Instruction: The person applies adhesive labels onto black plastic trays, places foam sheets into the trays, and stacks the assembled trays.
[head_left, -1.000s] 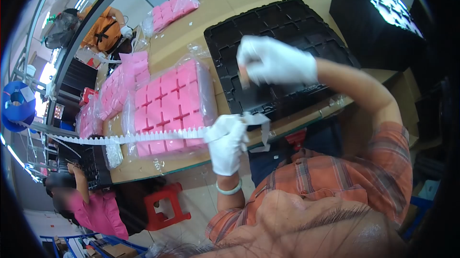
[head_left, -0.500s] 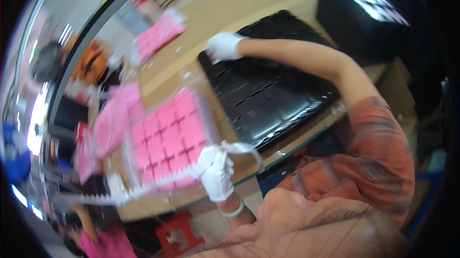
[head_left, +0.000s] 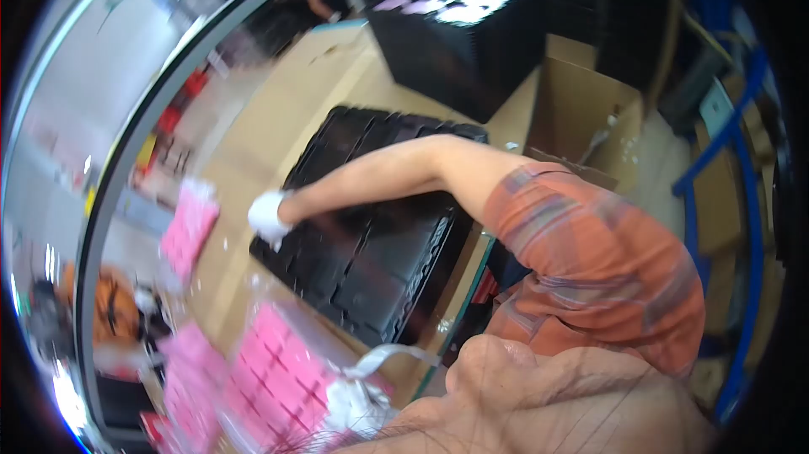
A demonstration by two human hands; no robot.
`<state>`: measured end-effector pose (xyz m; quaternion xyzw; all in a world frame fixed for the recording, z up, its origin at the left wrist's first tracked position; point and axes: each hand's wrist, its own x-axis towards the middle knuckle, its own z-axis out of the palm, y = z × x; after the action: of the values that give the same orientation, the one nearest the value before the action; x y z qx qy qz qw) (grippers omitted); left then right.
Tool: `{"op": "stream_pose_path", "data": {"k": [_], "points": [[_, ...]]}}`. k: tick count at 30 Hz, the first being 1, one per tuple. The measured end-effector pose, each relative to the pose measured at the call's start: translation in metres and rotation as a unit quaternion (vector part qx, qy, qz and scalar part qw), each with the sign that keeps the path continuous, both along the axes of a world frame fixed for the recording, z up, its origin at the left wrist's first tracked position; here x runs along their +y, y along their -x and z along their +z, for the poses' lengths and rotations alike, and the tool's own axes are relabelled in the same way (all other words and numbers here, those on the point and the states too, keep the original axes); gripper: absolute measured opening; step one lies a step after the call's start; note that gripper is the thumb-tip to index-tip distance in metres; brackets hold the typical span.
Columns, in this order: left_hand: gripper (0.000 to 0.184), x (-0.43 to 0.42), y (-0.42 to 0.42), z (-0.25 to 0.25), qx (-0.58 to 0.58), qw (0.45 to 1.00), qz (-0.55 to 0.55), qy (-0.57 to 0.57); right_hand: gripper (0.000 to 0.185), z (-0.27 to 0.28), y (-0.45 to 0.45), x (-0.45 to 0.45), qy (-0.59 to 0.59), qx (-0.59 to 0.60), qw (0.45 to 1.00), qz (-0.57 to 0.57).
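Observation:
A black plastic tray [head_left: 362,243] with slots and ribbed edges lies on the cardboard-covered table. My right hand [head_left: 270,216], in a white glove, is at the tray's far left corner; its fingers are smeared and partly hidden. Low in the view, my left hand [head_left: 358,408], also gloved, is closed on a white strip [head_left: 392,359] that curves out toward the tray. Beside it, and partly behind it, lies a pink divider block [head_left: 274,378] with cross-shaped slits, wrapped in clear plastic.
More pink wrapped pieces [head_left: 190,231] lie along the table's far side, others [head_left: 190,382] at lower left. A black box [head_left: 459,41] with a shiny gridded top stands behind the tray. Next to it is an open cardboard box [head_left: 581,117]. A metal frame [head_left: 109,193] runs along the left.
The view has swung right, bringing the black box and cardboard box further in. My right hand stays at the tray corner. My left hand and the strip now sit lower in view.

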<state>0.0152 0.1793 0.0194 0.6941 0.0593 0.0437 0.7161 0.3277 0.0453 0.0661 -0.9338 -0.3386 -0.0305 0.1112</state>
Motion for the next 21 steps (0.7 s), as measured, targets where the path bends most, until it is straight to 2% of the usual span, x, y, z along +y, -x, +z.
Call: {"op": "stream_pose_path", "data": {"k": [2, 4, 5, 6, 7, 9, 10, 11, 12, 13, 14, 16, 17, 19, 20, 21], "points": [[0.014, 0.001, 0.018, 0.004, 0.017, 0.999, 0.026, 0.008, 0.034, -0.003, -0.003, -0.002, 0.018, -0.035, 0.999, 0.012], [0.015, -0.01, 0.035, 0.006, 0.017, 0.997, 0.07, 0.024, 0.037, -0.008, -0.012, -0.001, 0.056, -0.057, 0.988, 0.13], [0.006, -0.025, 0.04, 0.006, -0.019, 0.992, 0.116, 0.053, 0.039, -0.008, -0.012, -0.004, 0.075, -0.034, 0.986, 0.145], [0.008, -0.027, 0.044, 0.008, -0.018, 0.992, 0.108, 0.059, 0.039, -0.014, -0.015, -0.003, 0.081, -0.017, 0.989, 0.121], [0.008, -0.032, 0.049, 0.007, 0.004, 0.987, 0.13, 0.098, 0.03, 0.002, 0.002, -0.014, 0.056, 0.057, 0.992, 0.096], [0.009, -0.038, 0.054, 0.01, -0.012, 0.991, 0.111, 0.07, 0.015, 0.004, 0.025, -0.042, -0.155, 0.174, 0.968, 0.093], [0.009, -0.041, 0.056, 0.012, -0.014, 0.991, 0.108, 0.073, 0.009, 0.021, 0.055, -0.059, -0.164, 0.201, 0.959, 0.115], [0.009, -0.045, 0.057, 0.013, -0.014, 0.991, 0.103, 0.079, 0.008, 0.035, 0.087, -0.078, -0.174, 0.306, 0.927, 0.129], [0.009, -0.049, 0.058, 0.014, -0.014, 0.992, 0.096, 0.083, 0.009, 0.045, 0.117, -0.097, -0.126, 0.325, 0.904, 0.247], [0.009, -0.053, 0.059, 0.015, -0.016, 0.991, 0.094, 0.095, 0.012, 0.052, 0.145, -0.113, -0.05, 0.398, 0.853, 0.334], [0.009, -0.057, 0.059, 0.018, -0.017, 0.99, 0.087, 0.105, 0.013, 0.048, 0.174, -0.129, -0.008, 0.515, 0.766, 0.384], [0.008, -0.069, 0.055, 0.023, -0.028, 0.993, 0.068, 0.095, 0.021, 0.042, 0.221, -0.157, 0.013, 0.33, 0.874, 0.357], [0.008, -0.077, 0.052, 0.024, -0.039, 0.994, 0.059, 0.079, 0.026, 0.039, 0.236, -0.169, -0.052, 0.203, 0.935, 0.287], [0.008, -0.096, 0.046, 0.033, -0.049, 0.997, 0.031, 0.056, 0.029, 0.043, 0.247, -0.18, -0.279, 0.192, 0.924, 0.18], [0.007, -0.11, 0.042, 0.038, -0.047, 0.998, 0.02, 0.045, 0.025, 0.046, 0.254, -0.185, -0.318, 0.171, 0.918, 0.165], [0.007, -0.122, 0.039, 0.042, -0.045, 0.998, 0.014, 0.036, 0.021, 0.051, 0.261, -0.188, -0.324, 0.252, 0.901, 0.14]]}}
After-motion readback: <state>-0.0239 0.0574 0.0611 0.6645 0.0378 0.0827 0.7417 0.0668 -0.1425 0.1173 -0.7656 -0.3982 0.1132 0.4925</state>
